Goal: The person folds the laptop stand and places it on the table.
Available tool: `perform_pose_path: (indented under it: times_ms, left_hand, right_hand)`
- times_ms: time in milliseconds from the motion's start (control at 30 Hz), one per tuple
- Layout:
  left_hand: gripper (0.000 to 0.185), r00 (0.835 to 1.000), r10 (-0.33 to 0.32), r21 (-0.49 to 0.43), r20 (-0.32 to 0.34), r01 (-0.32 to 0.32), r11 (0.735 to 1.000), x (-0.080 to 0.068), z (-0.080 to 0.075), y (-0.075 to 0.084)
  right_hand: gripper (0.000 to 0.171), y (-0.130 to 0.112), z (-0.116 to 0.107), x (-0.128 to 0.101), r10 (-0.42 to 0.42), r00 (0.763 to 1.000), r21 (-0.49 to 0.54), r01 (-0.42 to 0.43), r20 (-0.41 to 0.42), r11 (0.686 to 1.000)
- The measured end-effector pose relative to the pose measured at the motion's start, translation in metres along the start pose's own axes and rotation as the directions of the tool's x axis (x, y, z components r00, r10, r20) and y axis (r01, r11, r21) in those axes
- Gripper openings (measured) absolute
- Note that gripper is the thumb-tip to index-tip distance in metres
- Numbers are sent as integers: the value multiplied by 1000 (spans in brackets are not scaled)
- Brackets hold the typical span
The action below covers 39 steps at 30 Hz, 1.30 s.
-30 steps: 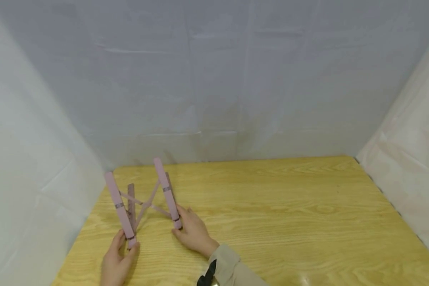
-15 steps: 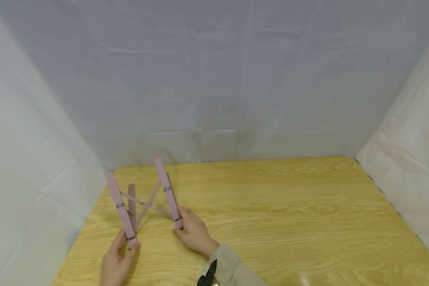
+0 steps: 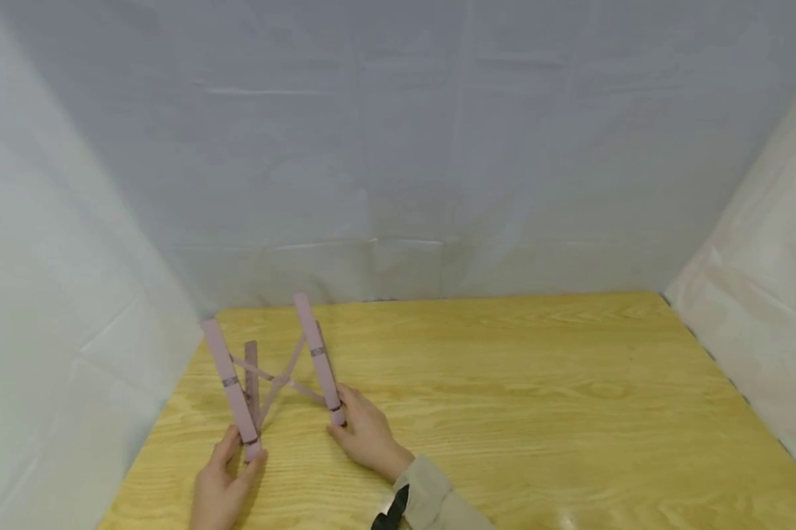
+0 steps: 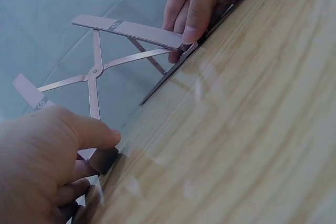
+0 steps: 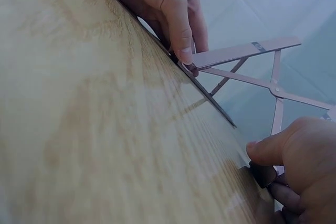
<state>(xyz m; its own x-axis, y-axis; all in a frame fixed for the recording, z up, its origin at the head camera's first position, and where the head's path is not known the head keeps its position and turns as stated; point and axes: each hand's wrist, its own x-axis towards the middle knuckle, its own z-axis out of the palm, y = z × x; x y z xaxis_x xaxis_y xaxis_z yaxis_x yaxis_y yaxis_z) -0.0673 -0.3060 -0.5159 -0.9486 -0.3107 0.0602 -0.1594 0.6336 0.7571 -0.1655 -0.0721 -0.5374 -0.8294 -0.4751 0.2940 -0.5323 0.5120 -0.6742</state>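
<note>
Hands pinch a pink folding stand (image 3: pixel 275 368) at the bench's (image 3: pixel 504 412) nine-o'clock corner: left hand (image 3: pixel 222 489) on its left arm's foot, right hand (image 3: pixel 366 434) on the right arm's.

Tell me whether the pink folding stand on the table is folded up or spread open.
Spread open: the stand's two pink bars sit apart, tilted up, joined by crossed struts. Each hand holds one bar's near end.

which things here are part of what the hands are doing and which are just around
In use:
folding pink stand, unfolded, on the table
left hand, gripping the front end of its left arm
right hand, gripping the front end of its right arm

Just around:
wooden table
white backdrop sheet
</note>
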Motion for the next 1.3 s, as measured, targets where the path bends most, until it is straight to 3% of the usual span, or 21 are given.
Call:
perform_pose_path:
  times_ms: [267, 467, 1033, 1300]
  left_hand:
    - [69, 998, 38, -18, -48, -39, 999, -3, 5, 4]
    - [68, 997, 62, 18, -44, -61, 998, -4, 7, 6]
    - [67, 996, 58, -7, -68, -59, 998, -5, 16, 17]
    - [66, 998, 45, -24, -36, -46, 999, -7, 19, 22]
  right_hand:
    - [66, -2, -3, -4, 10, 1000, 8, -10, 3, 1000]
    - [66, -4, -5, -6, 41, 999, 47, -41, 12, 998]
    - [68, 0, -12, -12, 90, 996, 131, -92, 17, 987]
    - [67, 5, -17, -16, 116, 993, 152, -119, 31, 981]
